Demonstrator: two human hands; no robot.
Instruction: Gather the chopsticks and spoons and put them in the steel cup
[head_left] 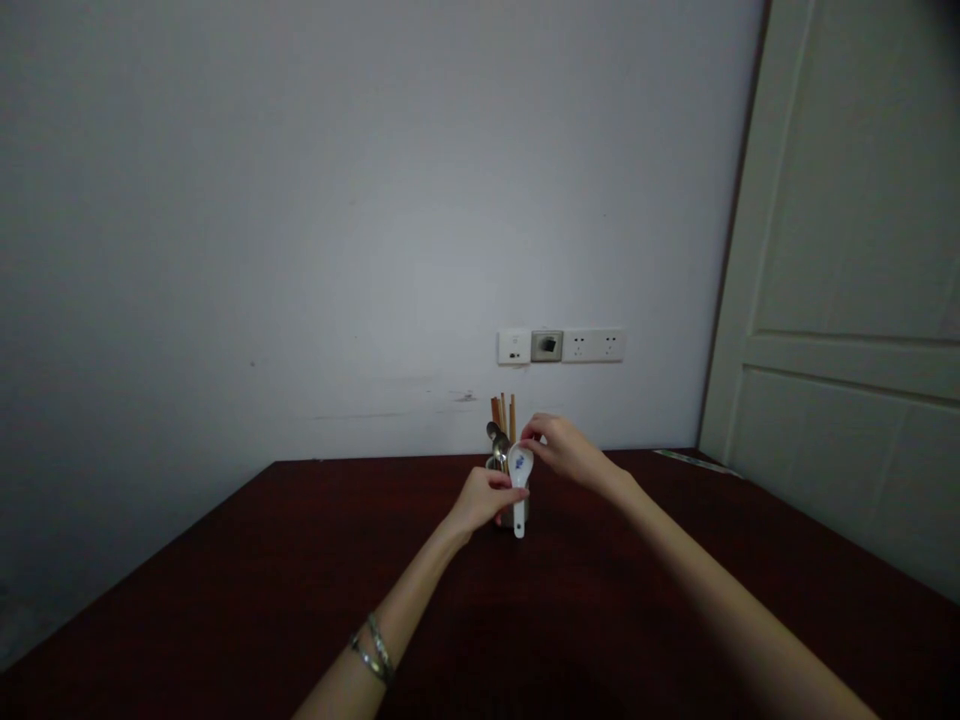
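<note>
A white Chinese soup spoon [520, 467] with a small blue mark in its bowl is held upright, bowl at the top and handle pointing down. My left hand [480, 498] is closed, its thumb lying across the upper handle. With bent fingers, my right hand [561, 446] pinches the bowl's upper right rim. Just behind the spoon stands a utensil holder [508, 516], mostly hidden by my left hand and the spoon. Wooden chopsticks [503, 410] and metal spoons [501, 446] stick up out of it.
The dark red table [360, 560] reaches back to a pale wall [300, 250] with sockets [592, 345]. A flat, thin strip [697, 462] lies at the back right edge. A white panelled door [847, 300] stands on the right. Bracelets [373, 650] circle my left forearm.
</note>
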